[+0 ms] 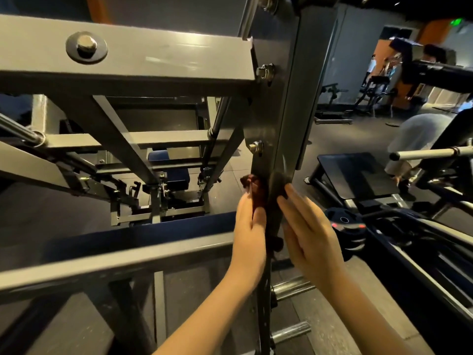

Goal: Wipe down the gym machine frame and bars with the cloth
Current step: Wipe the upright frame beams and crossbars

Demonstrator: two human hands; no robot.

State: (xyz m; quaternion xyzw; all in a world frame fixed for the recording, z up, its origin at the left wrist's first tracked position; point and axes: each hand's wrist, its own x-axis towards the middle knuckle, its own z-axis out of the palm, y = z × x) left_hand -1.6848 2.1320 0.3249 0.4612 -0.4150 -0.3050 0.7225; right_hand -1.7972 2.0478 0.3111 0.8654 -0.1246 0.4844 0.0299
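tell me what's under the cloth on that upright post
The cloth wraps the upright post, held by the left hand and pressed by the flat right hand. The stretch of post beneath is covered, so its surface cannot be seen.

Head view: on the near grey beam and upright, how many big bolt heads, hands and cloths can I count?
Bolt heads: 4
Hands, left hand and right hand: 2
Cloth: 1
Total: 7
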